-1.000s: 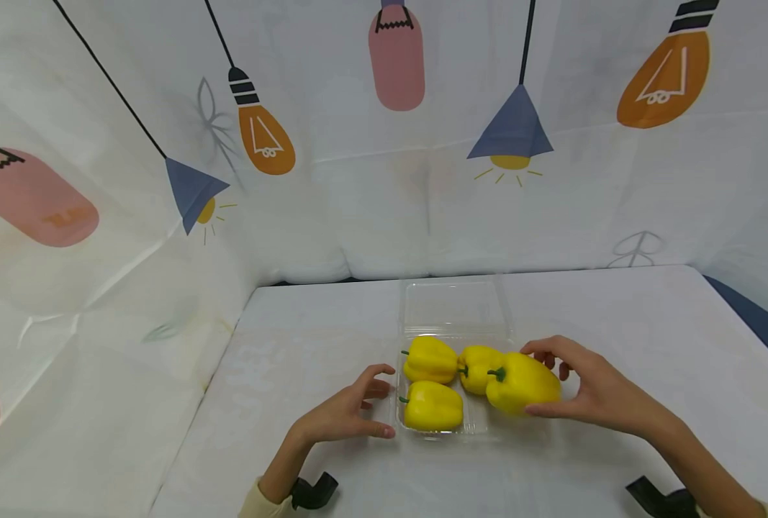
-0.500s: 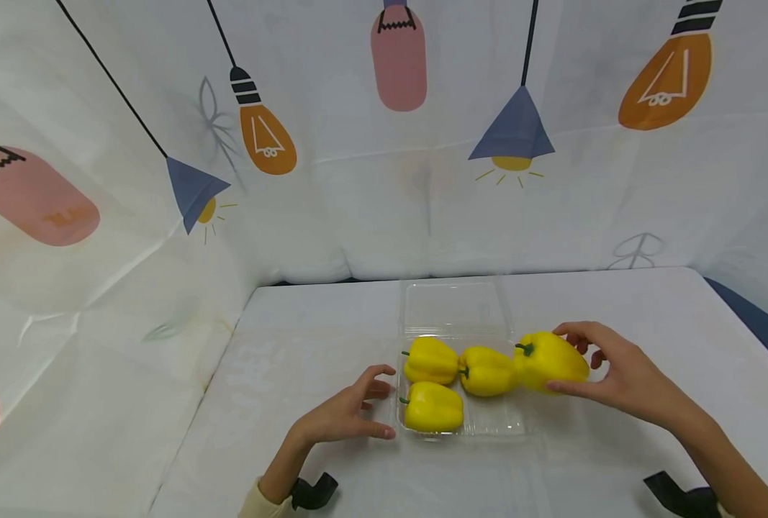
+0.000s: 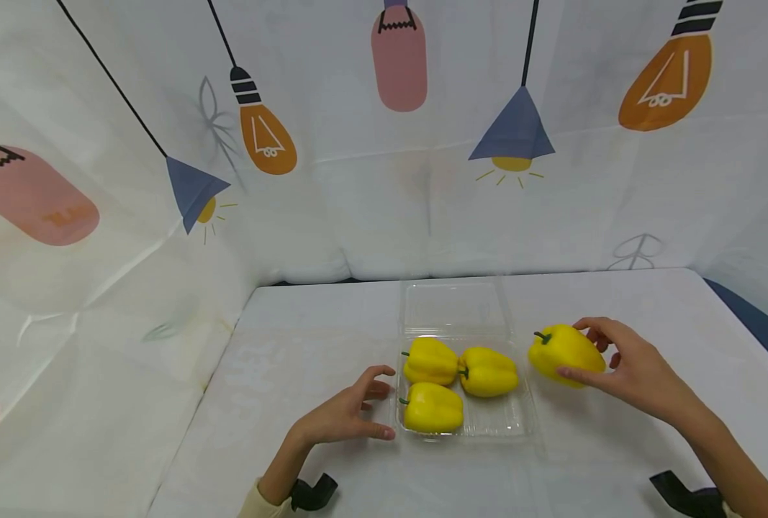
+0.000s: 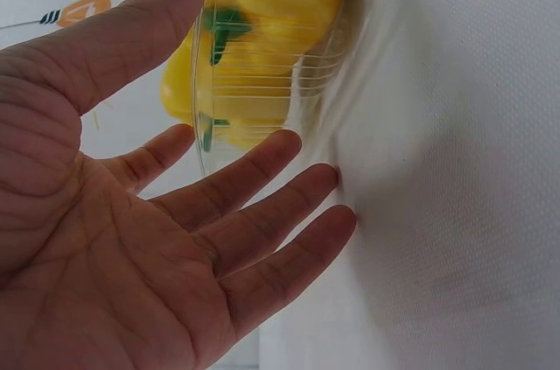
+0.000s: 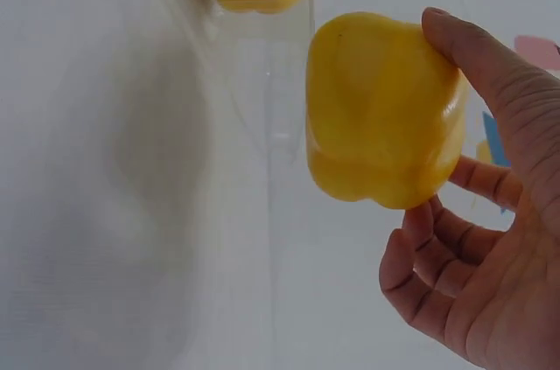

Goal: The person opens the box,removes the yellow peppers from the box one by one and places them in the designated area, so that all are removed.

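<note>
A yellow bell pepper point(image 3: 566, 352) with a green stem is pinched between the thumb and fingers of my right hand point(image 3: 636, 367), just right of a clear plastic clamshell box point(image 3: 500, 421). The right wrist view shows this pepper point(image 5: 381, 112) raised, its shadow on the table beyond. Three more yellow bell peppers lie in the box: one back left point(image 3: 430, 361), one front left point(image 3: 432, 408), one at the right point(image 3: 489, 373). My left hand point(image 3: 351, 410) is beside the box's left wall, fingers spread and relaxed; in the left wrist view its fingertips come right up to the ribbed wall point(image 4: 254, 73).
The box's lid point(image 3: 451, 306) lies folded back behind it. White cloth covers the table point(image 3: 306, 338). A white curtain point(image 3: 371, 208) printed with lamps and bulbs hangs behind and at the left. Black wrist mounts point(image 3: 314, 492) sit at both wrists.
My right hand has carried its bell pepper rightward and slightly back, from over the box's right part to outside it. The right-hand pepper in the box is now fully uncovered. My left hand stays put.
</note>
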Demonstrator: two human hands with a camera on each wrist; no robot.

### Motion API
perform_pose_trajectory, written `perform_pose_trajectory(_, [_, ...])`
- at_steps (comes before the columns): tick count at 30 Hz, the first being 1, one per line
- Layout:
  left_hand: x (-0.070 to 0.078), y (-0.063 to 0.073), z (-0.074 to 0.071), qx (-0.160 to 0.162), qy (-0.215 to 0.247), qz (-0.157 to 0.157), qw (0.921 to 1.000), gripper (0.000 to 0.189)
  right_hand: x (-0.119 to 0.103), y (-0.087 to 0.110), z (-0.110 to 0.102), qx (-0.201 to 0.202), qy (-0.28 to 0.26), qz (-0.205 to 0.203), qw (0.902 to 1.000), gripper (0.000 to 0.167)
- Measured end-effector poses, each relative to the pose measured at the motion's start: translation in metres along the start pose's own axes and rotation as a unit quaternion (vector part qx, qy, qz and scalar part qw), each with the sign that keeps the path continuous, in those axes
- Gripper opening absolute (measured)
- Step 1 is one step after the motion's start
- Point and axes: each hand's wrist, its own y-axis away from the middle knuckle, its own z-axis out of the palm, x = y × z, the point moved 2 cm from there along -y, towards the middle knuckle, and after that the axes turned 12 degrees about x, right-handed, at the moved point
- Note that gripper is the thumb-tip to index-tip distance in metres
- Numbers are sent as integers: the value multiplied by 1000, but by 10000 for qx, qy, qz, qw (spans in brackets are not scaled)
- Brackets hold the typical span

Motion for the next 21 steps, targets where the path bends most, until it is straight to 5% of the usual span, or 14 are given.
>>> perform_pose_trajectory(21, [0, 0, 0, 2, 10, -31, 10000, 82, 28, 2, 20, -354, 470, 982, 9934, 79])
